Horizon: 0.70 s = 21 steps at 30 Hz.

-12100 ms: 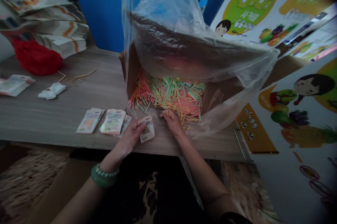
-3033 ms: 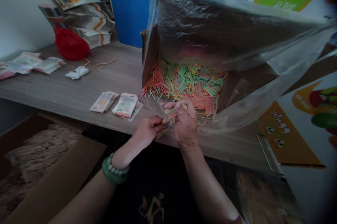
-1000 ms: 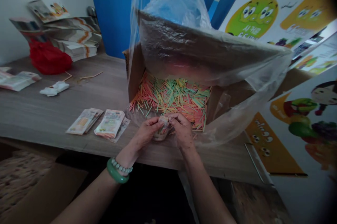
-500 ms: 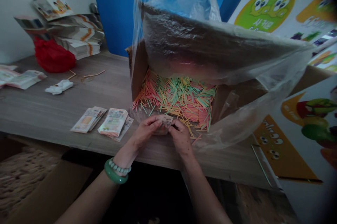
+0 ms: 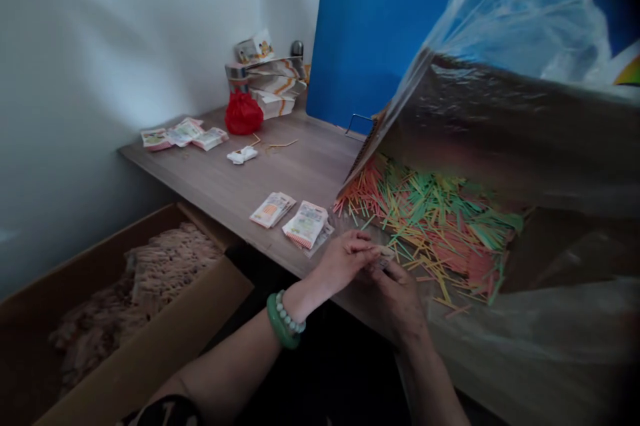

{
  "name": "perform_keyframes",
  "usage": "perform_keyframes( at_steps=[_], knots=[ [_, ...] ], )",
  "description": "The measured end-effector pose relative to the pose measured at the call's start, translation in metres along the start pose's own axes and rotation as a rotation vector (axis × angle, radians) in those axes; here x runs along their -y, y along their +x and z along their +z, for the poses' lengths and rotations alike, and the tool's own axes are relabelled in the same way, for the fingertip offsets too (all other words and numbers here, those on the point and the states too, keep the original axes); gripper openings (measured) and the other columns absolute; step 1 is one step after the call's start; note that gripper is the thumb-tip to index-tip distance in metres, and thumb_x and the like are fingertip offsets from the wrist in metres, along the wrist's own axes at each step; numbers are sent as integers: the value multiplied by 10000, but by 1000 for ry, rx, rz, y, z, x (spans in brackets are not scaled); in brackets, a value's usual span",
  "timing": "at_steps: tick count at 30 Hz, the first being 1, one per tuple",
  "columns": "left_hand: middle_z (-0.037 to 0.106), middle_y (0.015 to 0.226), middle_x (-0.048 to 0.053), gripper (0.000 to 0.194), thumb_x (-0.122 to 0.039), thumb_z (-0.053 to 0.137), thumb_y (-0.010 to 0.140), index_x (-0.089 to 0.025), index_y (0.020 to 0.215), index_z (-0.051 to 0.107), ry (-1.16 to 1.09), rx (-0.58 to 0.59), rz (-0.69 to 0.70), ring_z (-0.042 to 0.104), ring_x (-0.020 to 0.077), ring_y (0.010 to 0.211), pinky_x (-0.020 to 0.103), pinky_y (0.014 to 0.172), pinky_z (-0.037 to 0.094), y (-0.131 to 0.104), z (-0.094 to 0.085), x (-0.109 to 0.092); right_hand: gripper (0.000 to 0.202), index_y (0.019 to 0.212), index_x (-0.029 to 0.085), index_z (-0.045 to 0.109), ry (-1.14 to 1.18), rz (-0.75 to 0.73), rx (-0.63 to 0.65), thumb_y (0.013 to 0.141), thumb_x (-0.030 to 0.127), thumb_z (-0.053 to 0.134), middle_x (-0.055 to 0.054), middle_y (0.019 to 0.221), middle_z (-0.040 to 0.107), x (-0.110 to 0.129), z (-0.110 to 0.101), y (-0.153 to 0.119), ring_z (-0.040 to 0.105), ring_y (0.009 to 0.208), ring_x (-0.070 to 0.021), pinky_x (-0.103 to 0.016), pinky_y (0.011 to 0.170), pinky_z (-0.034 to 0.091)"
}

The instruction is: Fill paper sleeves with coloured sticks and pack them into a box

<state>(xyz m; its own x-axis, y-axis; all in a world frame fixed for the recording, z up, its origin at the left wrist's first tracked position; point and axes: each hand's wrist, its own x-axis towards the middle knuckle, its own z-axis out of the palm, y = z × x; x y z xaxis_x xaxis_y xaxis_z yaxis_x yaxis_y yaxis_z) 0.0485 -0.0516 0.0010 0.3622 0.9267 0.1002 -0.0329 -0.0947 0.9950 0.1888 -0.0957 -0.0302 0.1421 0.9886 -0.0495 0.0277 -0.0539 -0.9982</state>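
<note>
My left hand (image 5: 349,257), with a green bangle and a beaded bracelet at its wrist, is closed on a small printed packet (image 5: 385,252). My right hand (image 5: 401,291) pinches the same packet from the other side, and the fingers cover most of it. Just beyond the hands, thin pink, green and yellow sticks (image 5: 425,203) spill from a plastic-lined cardboard box (image 5: 520,129) lying on its side. Left of my hands lie two small piles of flat printed packets, a nearer pile (image 5: 306,225) and a farther pile (image 5: 273,209).
On the table (image 5: 240,189) stand a red bag (image 5: 243,113) and a stack of cartons (image 5: 274,86); crumpled white tissue (image 5: 243,155) and more packets (image 5: 185,133) lie near. Below left, an open carton (image 5: 215,299) holds many small wrapped pieces. A blue panel (image 5: 365,33) rises behind.
The view has swung left, bringing the floor carton and table's left end into sight. Both hands still hold the small packet close to the sticks.
</note>
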Motion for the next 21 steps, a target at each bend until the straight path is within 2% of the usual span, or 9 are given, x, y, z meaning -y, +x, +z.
perform_keyframes(
  at_steps=[2,4,7,9,12,14,17,19,21],
  knots=[
    [670,948,63,192,-284,686,885,-181,748,773,70,-49,43,619,190,925,344,892,512,-4,-14,-4,347,957,237,792,59,21,52,736,503,771,-36,929,771,2,19,-2,660,873,-244,-378,815,509],
    [656,836,46,217,-324,713,851,-185,687,741,59,-115,54,616,189,845,331,808,505,-8,-34,-8,309,937,232,778,41,3,134,785,491,709,-27,895,762,7,39,-3,656,840,-227,-359,789,501],
    [627,689,14,224,-354,716,822,-193,666,702,43,-212,-52,589,169,681,311,682,475,-10,-81,-11,210,849,230,729,-195,-82,201,819,410,624,-11,809,725,16,63,2,634,793,-209,-332,756,465],
    [616,631,7,243,-377,678,840,-193,683,699,129,-334,-114,561,165,606,306,619,448,-6,-120,-8,171,854,237,693,-382,-106,137,833,362,579,-13,807,712,21,73,12,627,789,-210,-326,741,443],
    [708,745,49,224,-365,643,877,-181,808,752,424,-421,-100,631,203,721,319,687,476,10,-174,3,195,942,236,656,-592,-87,-33,889,384,541,-61,881,718,22,87,32,638,832,-241,-345,738,441],
    [753,867,82,234,-307,613,900,-172,1009,770,646,-485,-107,667,230,828,333,765,496,23,-199,13,243,1001,216,641,-701,-46,-85,894,425,581,-110,930,722,19,99,46,652,870,-270,-370,751,451],
    [757,1051,149,448,-272,607,918,-139,1344,650,908,-496,-158,683,284,994,389,899,507,34,-216,25,258,959,203,646,-824,3,-69,847,434,673,-149,955,725,13,115,59,665,919,-301,-396,775,459],
    [713,1183,202,517,-272,606,930,-109,1420,584,988,-498,-150,663,323,1092,433,966,499,33,-216,29,185,870,214,651,-860,37,-42,854,398,660,-141,930,726,10,120,63,670,917,-302,-396,777,454],
    [653,1293,232,478,-251,578,945,-92,1395,601,985,-558,-106,635,340,1162,453,1013,489,25,-210,29,150,804,224,651,-854,70,-38,883,341,603,-121,878,723,9,120,63,671,880,-284,-381,762,442]
  ],
)
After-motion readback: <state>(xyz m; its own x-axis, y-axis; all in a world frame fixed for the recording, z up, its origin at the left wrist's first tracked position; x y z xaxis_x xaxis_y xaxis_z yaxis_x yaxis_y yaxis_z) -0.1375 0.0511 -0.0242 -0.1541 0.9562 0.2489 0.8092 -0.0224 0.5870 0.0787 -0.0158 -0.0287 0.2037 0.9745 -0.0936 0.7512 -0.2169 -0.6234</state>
